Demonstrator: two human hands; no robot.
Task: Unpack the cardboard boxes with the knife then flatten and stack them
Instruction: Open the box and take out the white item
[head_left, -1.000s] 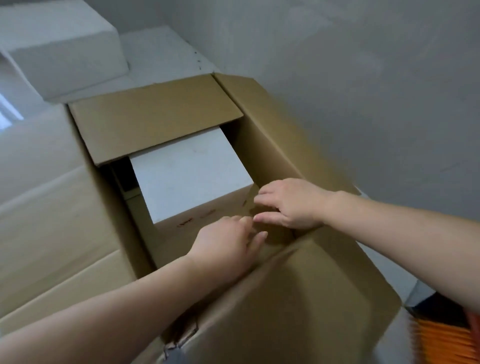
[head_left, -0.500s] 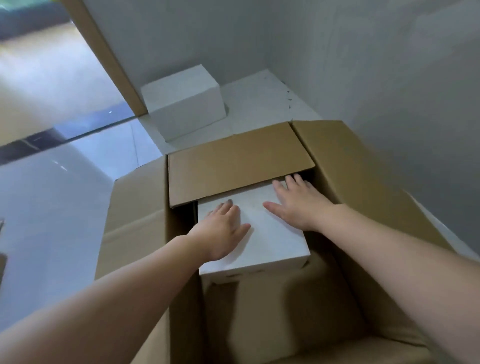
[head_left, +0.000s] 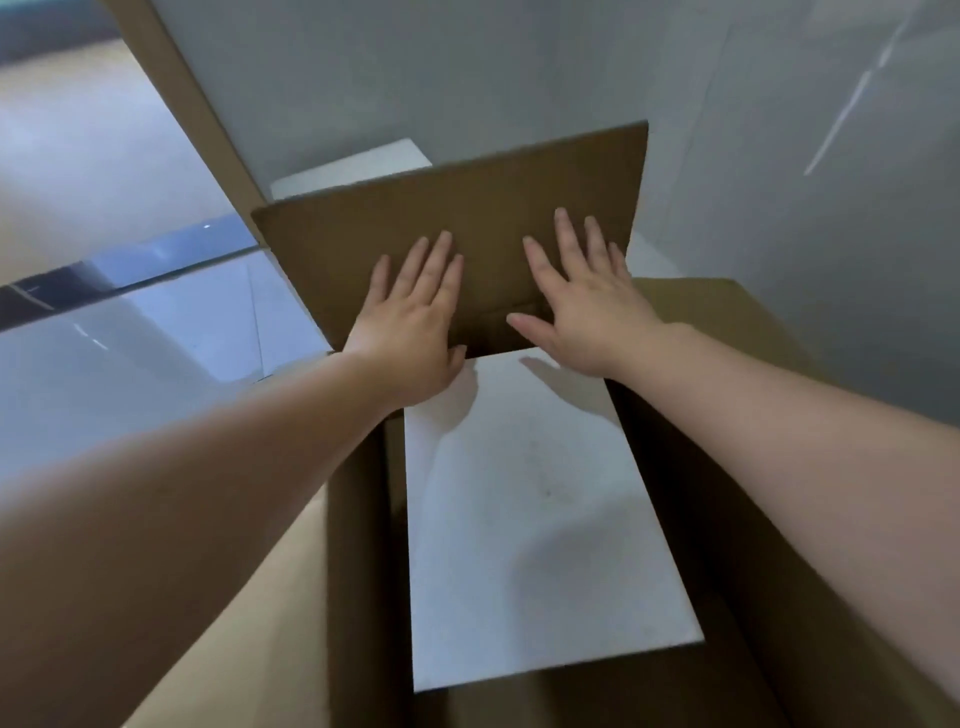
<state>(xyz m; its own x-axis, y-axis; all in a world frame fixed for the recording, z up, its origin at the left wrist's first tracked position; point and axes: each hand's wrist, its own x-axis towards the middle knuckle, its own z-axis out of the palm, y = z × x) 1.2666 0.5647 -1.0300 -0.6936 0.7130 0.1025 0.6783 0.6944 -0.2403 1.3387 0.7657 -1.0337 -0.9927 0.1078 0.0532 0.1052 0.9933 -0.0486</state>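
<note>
A large brown cardboard box stands open below me. Its far flap is raised and tilts away. My left hand presses flat on the flap's left part with straight fingers. My right hand presses flat on its right part, fingers spread. Inside the box lies a white foam block, its top face fully in view. No knife is in view.
A second white block sits on the floor behind the flap, mostly hidden. A grey wall runs close along the right and back. A brown door frame and glossy floor lie to the left.
Both hands left the top of the white block and moved up onto the far flap, which has swung upward and away. More of the block's top now shows.
</note>
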